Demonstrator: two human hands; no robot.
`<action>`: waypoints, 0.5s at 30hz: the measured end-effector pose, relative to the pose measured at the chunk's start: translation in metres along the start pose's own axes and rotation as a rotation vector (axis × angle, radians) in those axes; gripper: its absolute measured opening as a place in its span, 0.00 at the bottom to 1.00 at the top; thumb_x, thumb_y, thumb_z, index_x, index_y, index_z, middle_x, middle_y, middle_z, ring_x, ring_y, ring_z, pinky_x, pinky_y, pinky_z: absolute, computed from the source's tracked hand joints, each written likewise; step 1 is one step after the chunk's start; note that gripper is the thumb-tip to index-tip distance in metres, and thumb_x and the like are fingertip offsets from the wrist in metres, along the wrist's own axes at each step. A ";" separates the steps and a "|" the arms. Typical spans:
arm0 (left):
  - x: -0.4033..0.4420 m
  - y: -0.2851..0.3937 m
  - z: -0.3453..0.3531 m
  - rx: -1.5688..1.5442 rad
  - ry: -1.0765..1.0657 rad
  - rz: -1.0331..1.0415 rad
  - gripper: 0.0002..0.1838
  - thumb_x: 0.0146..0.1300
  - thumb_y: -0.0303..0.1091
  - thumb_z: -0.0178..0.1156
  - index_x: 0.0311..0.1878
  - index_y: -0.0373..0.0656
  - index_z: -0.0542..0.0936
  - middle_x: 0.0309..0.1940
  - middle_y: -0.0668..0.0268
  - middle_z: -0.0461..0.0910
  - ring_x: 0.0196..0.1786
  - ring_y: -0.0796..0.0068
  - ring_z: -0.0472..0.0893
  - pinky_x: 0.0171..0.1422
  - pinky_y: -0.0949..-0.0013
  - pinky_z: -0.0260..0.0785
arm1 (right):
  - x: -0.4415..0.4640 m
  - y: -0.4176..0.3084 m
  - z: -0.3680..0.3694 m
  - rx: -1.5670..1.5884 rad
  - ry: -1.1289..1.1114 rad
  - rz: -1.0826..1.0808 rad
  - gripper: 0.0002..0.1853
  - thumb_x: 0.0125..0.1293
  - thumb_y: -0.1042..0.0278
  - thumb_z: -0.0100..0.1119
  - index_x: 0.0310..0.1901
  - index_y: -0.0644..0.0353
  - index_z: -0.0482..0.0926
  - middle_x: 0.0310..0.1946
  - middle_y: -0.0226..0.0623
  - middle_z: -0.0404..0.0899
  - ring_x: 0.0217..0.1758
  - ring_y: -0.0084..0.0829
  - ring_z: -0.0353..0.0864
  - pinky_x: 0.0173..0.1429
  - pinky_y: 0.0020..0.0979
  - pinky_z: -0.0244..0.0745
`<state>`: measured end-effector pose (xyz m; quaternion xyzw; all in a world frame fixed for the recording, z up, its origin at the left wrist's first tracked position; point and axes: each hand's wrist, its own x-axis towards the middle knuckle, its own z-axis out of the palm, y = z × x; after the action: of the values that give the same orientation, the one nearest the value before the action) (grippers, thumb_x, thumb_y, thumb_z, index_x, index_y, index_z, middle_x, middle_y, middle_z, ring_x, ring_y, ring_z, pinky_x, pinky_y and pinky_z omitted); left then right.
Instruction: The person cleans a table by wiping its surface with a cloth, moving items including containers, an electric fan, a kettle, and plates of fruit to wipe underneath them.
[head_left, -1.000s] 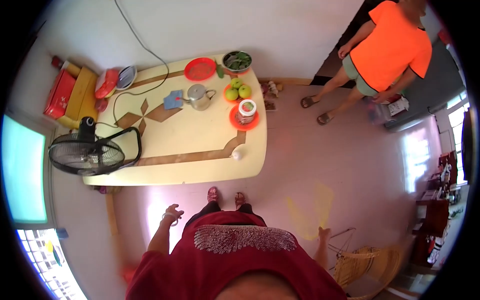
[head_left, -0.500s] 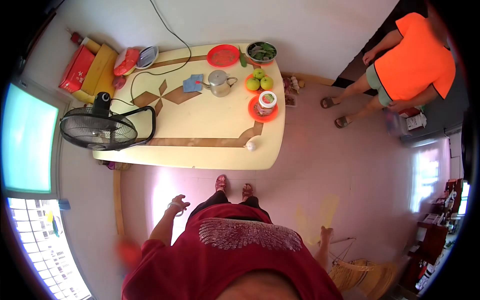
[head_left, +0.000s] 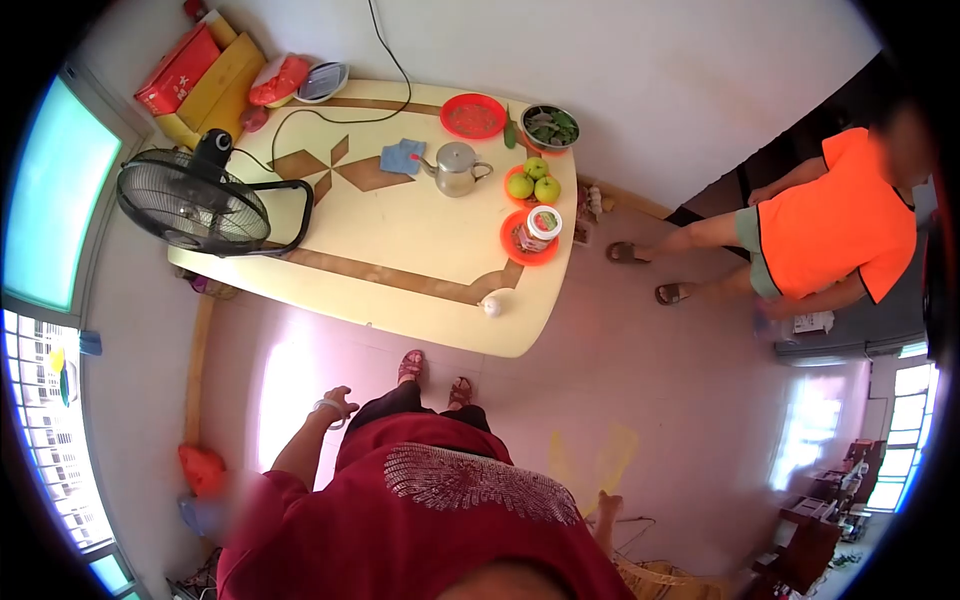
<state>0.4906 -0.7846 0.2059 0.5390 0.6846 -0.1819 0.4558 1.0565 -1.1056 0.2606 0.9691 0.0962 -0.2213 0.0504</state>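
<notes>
My left hand (head_left: 340, 403), with a pale bangle at the wrist, hangs at my side over the floor. Its fingers are loosely bent and apart, holding nothing. On my other side, my right hand (head_left: 609, 503) hangs low; its fingers are too small to read. In front of me stands the cream table (head_left: 430, 240). A garlic bulb (head_left: 491, 306) lies by its near right corner. Behind that are a lidded jar (head_left: 540, 229) on a red plate (head_left: 520, 252), green fruit (head_left: 535, 178), a metal teapot (head_left: 457, 168) and a blue cloth (head_left: 402, 157).
A black fan (head_left: 195, 200) stands at the table's left end, its cord (head_left: 340, 118) running across the top. Further back are a red plate (head_left: 472, 116), a bowl of leaves (head_left: 550, 127) and boxes (head_left: 180, 70). A person in an orange shirt (head_left: 835, 215) stands at the right.
My view has turned, so the table appears tilted, its right corner lower. The person in orange appears lower and nearer the table. Both my hands still hang at my sides.
</notes>
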 end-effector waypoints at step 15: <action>-0.017 0.013 -0.013 -0.053 -0.045 -0.058 0.34 0.47 0.43 0.66 0.58 0.38 0.69 0.56 0.51 0.70 0.60 0.55 0.68 0.63 0.61 0.63 | 0.005 -0.028 -0.001 0.099 0.002 -0.011 0.19 0.50 0.58 0.57 0.32 0.72 0.79 0.33 0.59 0.78 0.39 0.52 0.78 0.44 0.47 0.72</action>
<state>0.4967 -0.7807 0.2297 0.5024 0.6940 -0.1887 0.4798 1.0557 -1.0770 0.2580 0.9701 0.0904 -0.2251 0.0012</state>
